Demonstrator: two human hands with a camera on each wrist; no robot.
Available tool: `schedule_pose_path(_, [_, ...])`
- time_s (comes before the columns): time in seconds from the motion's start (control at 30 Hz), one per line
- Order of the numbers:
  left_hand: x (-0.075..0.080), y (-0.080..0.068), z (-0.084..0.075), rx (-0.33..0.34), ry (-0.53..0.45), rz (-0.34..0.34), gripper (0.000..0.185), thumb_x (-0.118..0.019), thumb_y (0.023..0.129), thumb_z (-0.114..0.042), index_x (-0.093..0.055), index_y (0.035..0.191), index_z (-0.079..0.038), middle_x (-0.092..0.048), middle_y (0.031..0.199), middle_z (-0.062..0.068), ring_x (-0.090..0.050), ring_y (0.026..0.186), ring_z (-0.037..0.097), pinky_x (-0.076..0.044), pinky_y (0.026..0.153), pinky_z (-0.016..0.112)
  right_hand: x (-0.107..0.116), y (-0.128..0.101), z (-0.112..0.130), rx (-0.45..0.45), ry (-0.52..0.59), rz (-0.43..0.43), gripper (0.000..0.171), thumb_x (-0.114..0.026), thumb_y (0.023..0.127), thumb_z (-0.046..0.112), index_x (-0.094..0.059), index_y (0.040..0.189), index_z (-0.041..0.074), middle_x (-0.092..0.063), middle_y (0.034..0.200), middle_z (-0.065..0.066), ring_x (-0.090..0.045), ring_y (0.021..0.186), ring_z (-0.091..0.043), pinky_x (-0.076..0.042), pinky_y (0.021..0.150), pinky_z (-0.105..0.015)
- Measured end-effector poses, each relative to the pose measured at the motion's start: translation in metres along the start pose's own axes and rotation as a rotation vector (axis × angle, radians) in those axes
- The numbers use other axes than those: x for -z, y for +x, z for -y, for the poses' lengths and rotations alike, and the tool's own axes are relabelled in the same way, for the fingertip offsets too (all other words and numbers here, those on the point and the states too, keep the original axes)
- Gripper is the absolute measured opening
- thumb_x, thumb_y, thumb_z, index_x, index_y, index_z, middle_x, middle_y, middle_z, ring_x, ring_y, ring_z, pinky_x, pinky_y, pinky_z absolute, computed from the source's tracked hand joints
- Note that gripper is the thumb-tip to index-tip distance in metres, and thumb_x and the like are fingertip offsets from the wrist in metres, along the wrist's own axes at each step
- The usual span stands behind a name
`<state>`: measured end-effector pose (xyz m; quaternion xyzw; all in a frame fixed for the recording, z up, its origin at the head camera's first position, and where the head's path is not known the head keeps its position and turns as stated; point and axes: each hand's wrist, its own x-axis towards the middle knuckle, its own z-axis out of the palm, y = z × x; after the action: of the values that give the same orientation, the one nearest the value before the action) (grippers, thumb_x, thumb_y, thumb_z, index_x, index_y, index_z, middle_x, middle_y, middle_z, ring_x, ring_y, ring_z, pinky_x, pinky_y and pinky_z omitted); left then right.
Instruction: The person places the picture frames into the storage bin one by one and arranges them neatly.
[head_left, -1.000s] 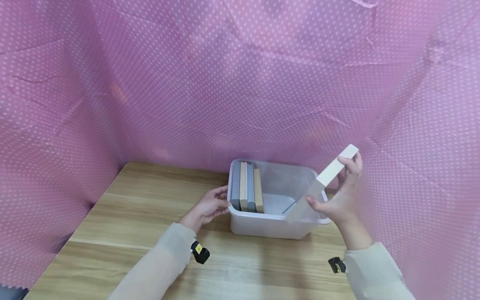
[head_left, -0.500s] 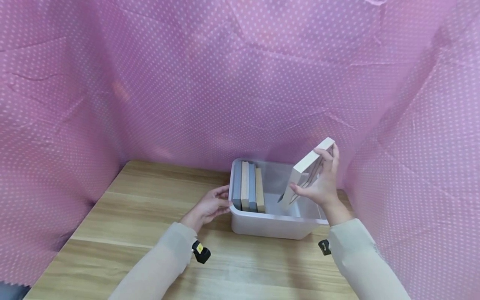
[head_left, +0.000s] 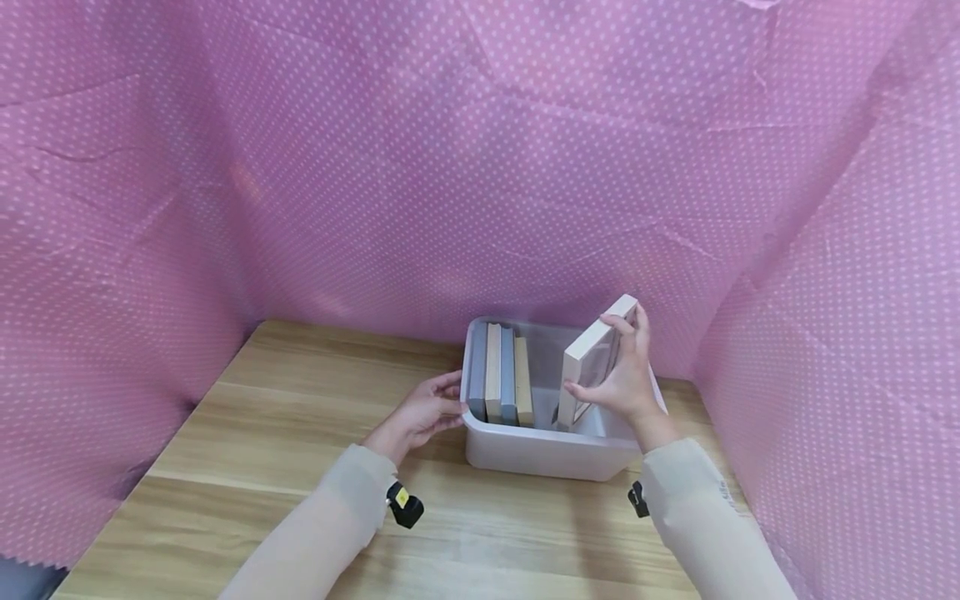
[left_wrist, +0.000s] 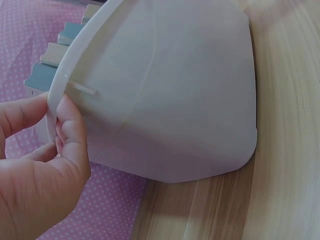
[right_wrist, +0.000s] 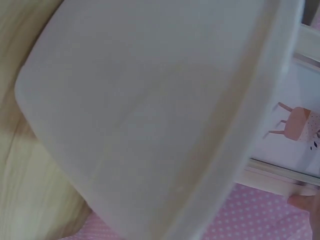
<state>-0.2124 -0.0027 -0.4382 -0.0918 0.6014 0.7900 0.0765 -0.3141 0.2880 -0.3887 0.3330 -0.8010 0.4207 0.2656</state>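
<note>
A white plastic bin (head_left: 540, 454) stands on the wooden table. My left hand (head_left: 423, 411) pinches its left rim, thumb and finger on either side, as the left wrist view shows. My right hand (head_left: 628, 379) grips a white picture frame (head_left: 597, 333) by its near and far edges, its lower end down inside the bin's right half. The frame leans to the right. Its picture (right_wrist: 298, 123), a pink animal, faces right in the right wrist view. Several blue and light-wood frames (head_left: 507, 367) stand upright in a row at the bin's left end.
Pink polka-dot cloth (head_left: 480, 167) hangs behind and on both sides of the wooden table (head_left: 300, 433), close to the bin's back. A gap lies between the upright row and the white frame.
My right hand has brought the white picture frame leftward and down into the bin, turning it more upright. My left hand stays on the rim.
</note>
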Motion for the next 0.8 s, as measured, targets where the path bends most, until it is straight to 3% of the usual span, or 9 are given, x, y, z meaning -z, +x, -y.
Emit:
schedule_pose_path(0.13, [-0.002,-0.006,-0.001,0.007,0.0,-0.014,0.068,-0.056,0.081,0.017,-0.037,0.144,-0.002,-0.05,0.112,0.018,-0.055,0.076,0.018,-0.053,0.065,0.023,-0.003,-0.006,-0.002,-0.025,0.004,0.047,0.109,-0.091,0.04,0.032,-0.039,0.134,0.018,0.001,0.151,-0.027,-0.008,0.138,-0.044,-0.024,0.101,-0.069])
schedule_pose_path(0.3, [-0.005,-0.015,-0.002,0.015,-0.001,-0.024,0.068,-0.056,0.081,0.016,-0.037,0.144,-0.002,-0.051,0.112,0.017,-0.056,0.076,0.018,-0.053,0.066,0.023,-0.004,-0.012,-0.002,0.008,-0.013,0.098,0.11,-0.092,0.041,0.034,-0.04,0.137,0.02,-0.001,0.151,-0.026,-0.011,0.137,-0.046,-0.027,0.099,-0.07])
schedule_pose_path(0.6, [-0.004,-0.014,-0.001,0.008,-0.001,-0.018,0.068,-0.057,0.081,0.015,-0.037,0.144,-0.001,-0.051,0.115,0.019,-0.057,0.078,0.021,-0.054,0.068,0.025,-0.009,-0.021,-0.005,-0.046,-0.025,0.236,0.104,-0.094,0.044,0.031,-0.039,0.132,0.023,0.004,0.149,-0.028,-0.007,0.135,-0.052,-0.029,0.093,-0.073])
schedule_pose_path(0.8, [-0.003,-0.015,-0.001,0.006,0.004,-0.012,0.069,-0.057,0.081,0.015,-0.036,0.144,-0.001,-0.05,0.117,0.02,-0.057,0.079,0.022,-0.054,0.068,0.025,-0.015,-0.023,-0.01,-0.007,-0.048,0.285,0.104,-0.095,0.039,0.034,-0.041,0.128,0.021,-0.005,0.147,-0.027,-0.021,0.13,-0.054,-0.034,0.093,-0.07])
